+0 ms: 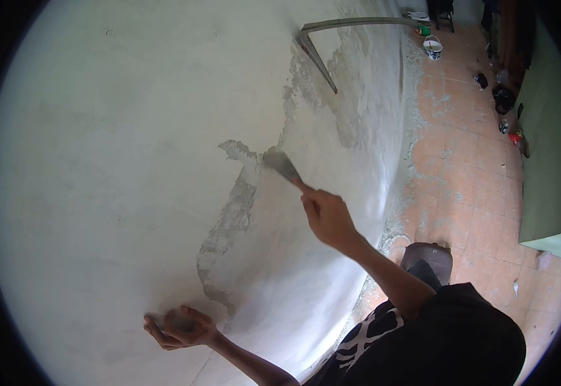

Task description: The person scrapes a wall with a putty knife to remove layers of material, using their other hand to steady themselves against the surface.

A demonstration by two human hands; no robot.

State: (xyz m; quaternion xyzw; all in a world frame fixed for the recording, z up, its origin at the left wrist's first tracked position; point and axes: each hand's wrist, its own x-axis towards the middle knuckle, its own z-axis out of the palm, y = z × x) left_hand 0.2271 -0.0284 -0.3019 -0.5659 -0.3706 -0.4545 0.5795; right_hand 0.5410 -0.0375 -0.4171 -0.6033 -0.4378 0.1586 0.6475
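In my right hand [329, 219] is a putty knife [282, 165], its handle wrapped by my fingers and the index finger stretched along it. The broad blade lies against the pale wall [132, 128], at the upper end of a rough grey patch [229, 219] where the surface layer is gone. My left hand [187, 329] is near the wall at the lower left, palm up, fingers curled around something dark and greyish that I cannot make out. Between the hands, the grey patch runs down in a ragged strip.
A metal bracket [358, 23] juts from the wall above. Orange floor tiles [460, 186] with whitish debris run along its foot. A white bucket [432, 48] stands far off. A brown stool seat [428, 260] is beside my legs. A green panel [551, 154] stands at right.
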